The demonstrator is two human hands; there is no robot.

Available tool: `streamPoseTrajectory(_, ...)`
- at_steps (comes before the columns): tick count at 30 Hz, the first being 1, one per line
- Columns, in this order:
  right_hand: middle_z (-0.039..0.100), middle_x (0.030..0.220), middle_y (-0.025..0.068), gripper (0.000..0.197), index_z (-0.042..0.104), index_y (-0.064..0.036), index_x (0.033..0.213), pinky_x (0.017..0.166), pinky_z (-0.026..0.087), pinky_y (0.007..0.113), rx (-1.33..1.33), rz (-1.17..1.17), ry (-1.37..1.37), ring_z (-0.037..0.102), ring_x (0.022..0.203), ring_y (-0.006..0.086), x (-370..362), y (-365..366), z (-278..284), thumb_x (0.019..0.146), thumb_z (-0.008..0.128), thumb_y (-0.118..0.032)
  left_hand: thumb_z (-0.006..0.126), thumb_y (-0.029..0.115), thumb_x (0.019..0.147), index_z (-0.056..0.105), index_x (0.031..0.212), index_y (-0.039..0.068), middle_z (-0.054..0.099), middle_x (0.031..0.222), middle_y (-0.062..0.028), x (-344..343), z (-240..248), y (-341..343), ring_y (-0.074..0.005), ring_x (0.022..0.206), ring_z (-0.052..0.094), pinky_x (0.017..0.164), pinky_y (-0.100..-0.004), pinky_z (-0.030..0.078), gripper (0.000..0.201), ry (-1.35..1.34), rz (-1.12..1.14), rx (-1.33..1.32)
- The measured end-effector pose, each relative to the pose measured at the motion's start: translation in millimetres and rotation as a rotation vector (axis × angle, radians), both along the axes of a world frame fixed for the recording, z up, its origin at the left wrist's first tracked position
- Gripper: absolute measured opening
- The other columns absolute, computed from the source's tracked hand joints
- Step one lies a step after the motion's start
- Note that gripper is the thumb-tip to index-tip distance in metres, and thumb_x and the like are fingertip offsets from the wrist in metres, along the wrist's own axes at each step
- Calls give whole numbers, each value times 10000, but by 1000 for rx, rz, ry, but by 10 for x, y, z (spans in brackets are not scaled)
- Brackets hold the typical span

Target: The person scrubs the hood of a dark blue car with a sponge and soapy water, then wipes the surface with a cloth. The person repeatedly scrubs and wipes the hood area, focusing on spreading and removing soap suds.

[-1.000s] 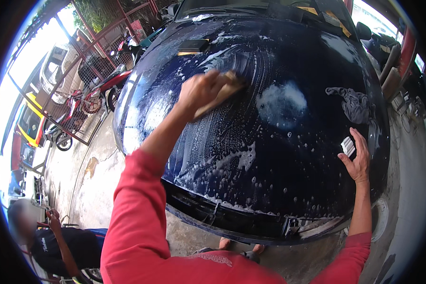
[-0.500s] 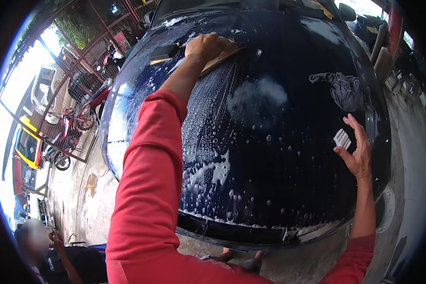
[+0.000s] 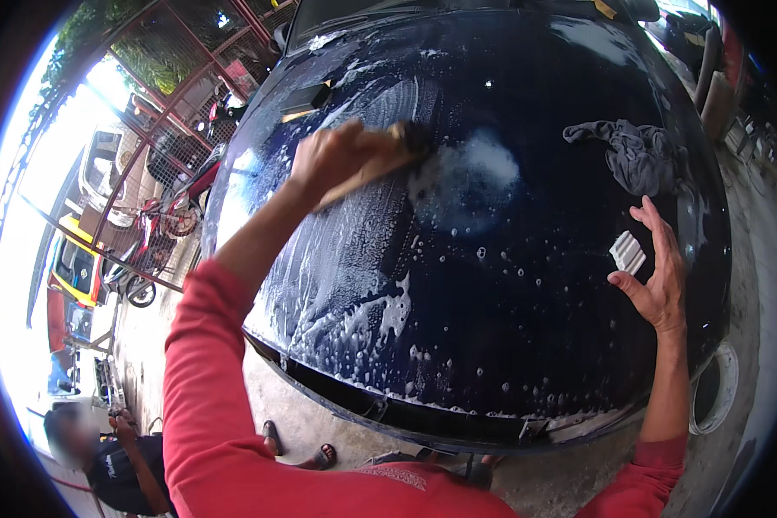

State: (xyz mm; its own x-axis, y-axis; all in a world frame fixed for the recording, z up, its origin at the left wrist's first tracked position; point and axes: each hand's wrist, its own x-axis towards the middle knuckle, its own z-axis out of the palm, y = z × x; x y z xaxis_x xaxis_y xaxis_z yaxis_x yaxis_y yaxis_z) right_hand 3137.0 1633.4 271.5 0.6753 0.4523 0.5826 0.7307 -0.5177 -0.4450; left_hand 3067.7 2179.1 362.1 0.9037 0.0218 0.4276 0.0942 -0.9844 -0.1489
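The dark blue car hood [image 3: 527, 345] is wet, with suds and drops on it. My left hand [image 3: 332, 160] grips a long, flat tan sanding block [image 3: 375, 168] against the sudsy left half of the hood; motion blurs it and its far end looks dark. On the right side, my right hand [image 3: 662, 285] rests on the hood with fingers and thumb spread. Between that thumb and forefinger lies a small white ridged block [image 3: 628, 253], which the hand does not close round. A crumpled grey cloth [image 3: 639, 160] sits just beyond my right fingertips.
A black block with a tan underside [image 3: 306, 99] lies at the hood's far left. Pale patches [image 3: 475, 173] mark the paint. Left of the car are a mesh fence [image 3: 198, 78], motorcycles [image 3: 160, 220] and a seated person [image 3: 129, 466]. A white round rim [image 3: 716, 388] stands at the lower right.
My left hand has drawn the sanding block toward me and slightly left, leaving a smeared streak in the suds. The right hand stays beside the white block. My view has shifted slightly.
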Motion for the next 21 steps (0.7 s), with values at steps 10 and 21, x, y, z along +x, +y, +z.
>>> streamPoseTrajectory(10,638,1521,177,1226,409,-88,1678,1215,468,536,-96,-14,-38,575,1448,375,-122,10,54,782,769,-844,712,608,1000,694,1044,118,778,833,-192,-545,-117,-470,-399,782,793,662,-522,624,492,-48,6,-107)
streamPoseTrajectory(21,637,1524,191,1279,377,-85,1703,1196,469,570,13,20,55,574,1449,394,4,-31,6,770,752,-876,699,556,1006,759,1165,147,821,1043,-176,688,157,-14,-379,1003,807,841,-512,651,443,11,140,-60)
